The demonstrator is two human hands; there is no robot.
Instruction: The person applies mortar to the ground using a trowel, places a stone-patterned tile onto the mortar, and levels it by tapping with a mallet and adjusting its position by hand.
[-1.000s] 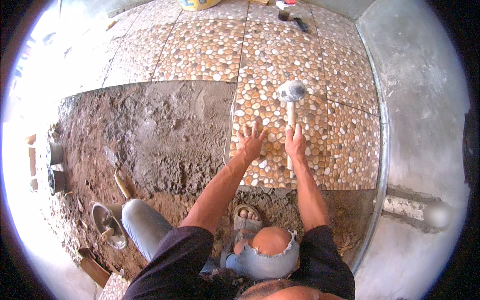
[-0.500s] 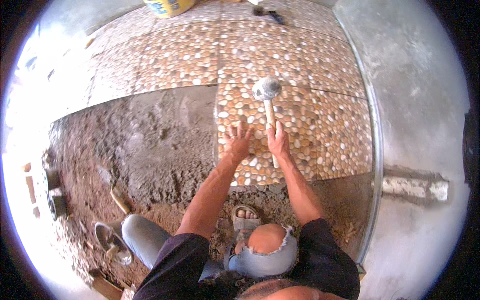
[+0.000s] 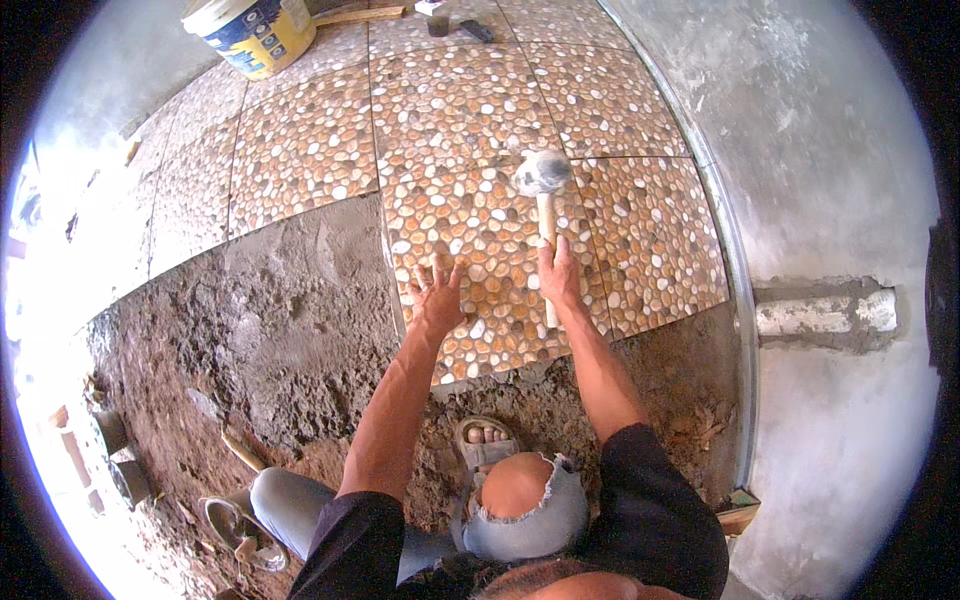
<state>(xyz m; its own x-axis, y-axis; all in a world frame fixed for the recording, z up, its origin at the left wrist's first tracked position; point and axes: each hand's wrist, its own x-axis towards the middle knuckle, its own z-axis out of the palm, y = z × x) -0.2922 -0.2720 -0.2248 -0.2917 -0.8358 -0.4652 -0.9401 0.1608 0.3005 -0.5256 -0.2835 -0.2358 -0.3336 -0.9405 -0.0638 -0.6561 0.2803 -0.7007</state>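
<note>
My left hand rests on a pebble-patterned tile, its fingers spread near the left edge. To the right of it, my right hand grips the pale wooden handle of a mallet, whose grey, scuffed head points away from me over the tile. Left of this tile lies a bed of rough grey mortar over brown soil. A trowel with a pale handle lies on the soil beside my bent left leg.
More tiles stretch toward the back, holding a yellow-blue bucket, a wooden strip and a small black tool. A grey wall with a patched pale pipe runs along the right. Dark containers stand at lower left.
The view has shifted, so the floor sits further left and tilted, showing more of the bucket. My left hand stays spread on the tile; my right hand still grips the mallet.
</note>
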